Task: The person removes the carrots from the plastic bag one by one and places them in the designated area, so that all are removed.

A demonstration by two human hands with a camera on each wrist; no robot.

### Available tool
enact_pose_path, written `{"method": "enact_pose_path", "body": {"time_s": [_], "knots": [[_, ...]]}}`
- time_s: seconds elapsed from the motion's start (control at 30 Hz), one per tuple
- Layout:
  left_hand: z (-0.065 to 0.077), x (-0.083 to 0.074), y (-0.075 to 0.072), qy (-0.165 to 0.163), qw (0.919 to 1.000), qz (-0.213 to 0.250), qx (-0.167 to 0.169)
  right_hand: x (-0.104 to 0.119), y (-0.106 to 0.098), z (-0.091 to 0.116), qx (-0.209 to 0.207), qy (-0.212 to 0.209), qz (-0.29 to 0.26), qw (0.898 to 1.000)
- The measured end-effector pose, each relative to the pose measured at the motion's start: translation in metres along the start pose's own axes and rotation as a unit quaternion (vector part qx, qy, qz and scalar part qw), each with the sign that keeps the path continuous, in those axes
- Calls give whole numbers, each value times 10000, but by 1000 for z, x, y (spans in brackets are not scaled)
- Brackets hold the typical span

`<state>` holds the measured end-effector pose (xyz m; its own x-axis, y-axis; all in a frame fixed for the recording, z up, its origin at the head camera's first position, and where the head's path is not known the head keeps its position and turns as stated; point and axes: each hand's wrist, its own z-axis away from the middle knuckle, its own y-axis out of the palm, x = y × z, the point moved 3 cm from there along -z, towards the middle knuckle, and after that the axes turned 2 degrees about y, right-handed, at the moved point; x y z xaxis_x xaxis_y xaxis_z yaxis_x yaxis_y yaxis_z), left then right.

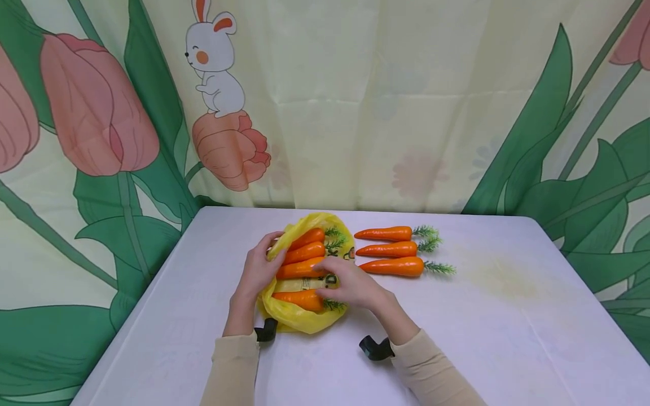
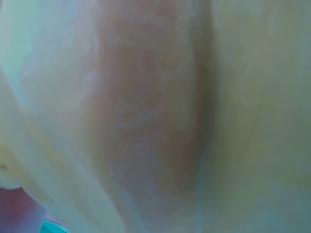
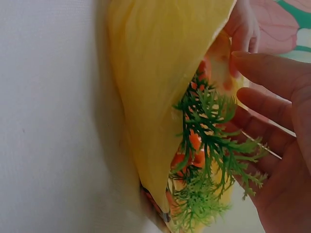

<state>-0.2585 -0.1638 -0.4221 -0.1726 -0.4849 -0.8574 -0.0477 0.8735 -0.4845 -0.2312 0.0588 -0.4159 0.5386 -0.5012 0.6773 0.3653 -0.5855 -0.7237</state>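
A yellow plastic bag [image 1: 307, 322] lies on the table with its mouth spread, and several orange carrots [image 1: 304, 268] with green tops lie inside it. At the bag's left rim, my left hand [image 1: 258, 272] grips the plastic between thumb and fingers. My right hand [image 1: 350, 282] reaches over the right side of the mouth, fingers extended and spread above the lowest carrot [image 1: 299, 299]. In the right wrist view the fingers [image 3: 267, 104] stand beside the feathery green tops [image 3: 209, 126], with nothing held. Blurred pale plastic fills most of the left wrist view.
Three more carrots [image 1: 391, 249] lie in a column on the table right of the bag, tops pointing right. The white table [image 1: 487, 332] ends at a curtain [image 1: 325, 141] printed with tulips and a rabbit. A black wrist mount [image 1: 376, 348] sits under the right wrist.
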Motion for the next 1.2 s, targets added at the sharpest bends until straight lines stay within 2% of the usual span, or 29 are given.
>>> {"method": "enact_pose_path", "body": {"time_s": [0.37, 0.63, 1.0, 1.2], "knots": [[-3, 1, -2, 103, 9999, -12, -31, 6, 12, -9, -71, -273, 276, 9992], [-2, 1, -1, 79, 9999, 82, -13, 9, 24, -8, 160, -213, 512, 9983], [0, -1, 0, 117, 9999, 124, -30, 11, 30, -8, 224, -260, 813, 9961], [1, -2, 0, 198, 9997, 136, -56, 10, 35, -7, 340, -54, 1067, 9937]]}}
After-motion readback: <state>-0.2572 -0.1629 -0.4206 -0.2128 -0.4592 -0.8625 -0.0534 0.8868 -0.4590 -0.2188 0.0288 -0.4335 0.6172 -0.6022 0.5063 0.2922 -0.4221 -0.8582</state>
